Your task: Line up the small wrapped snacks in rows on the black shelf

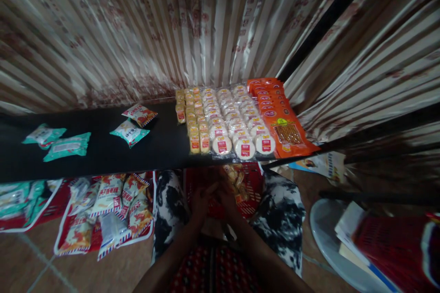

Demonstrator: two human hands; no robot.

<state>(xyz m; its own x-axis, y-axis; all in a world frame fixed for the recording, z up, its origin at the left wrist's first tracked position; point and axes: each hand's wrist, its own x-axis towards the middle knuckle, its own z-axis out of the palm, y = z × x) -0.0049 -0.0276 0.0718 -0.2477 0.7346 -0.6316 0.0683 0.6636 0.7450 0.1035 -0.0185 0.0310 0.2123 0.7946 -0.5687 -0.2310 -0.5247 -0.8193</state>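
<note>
My left hand and my right hand are together between my knees, just below the front edge of the black table. They touch each other over a red basket of small wrapped snacks. Shadow and blur hide the fingers, and I see no held item. On the table above stand neat rows of round white wrapped crackers. To their left are small golden packets; to their right lie overlapping orange bags of stick snacks.
Farther left on the table lie teal packets and a red-and-white packet. Below stands a basket of snack bags. A grey stool with papers and a red basket is at right. Striped curtain hangs behind.
</note>
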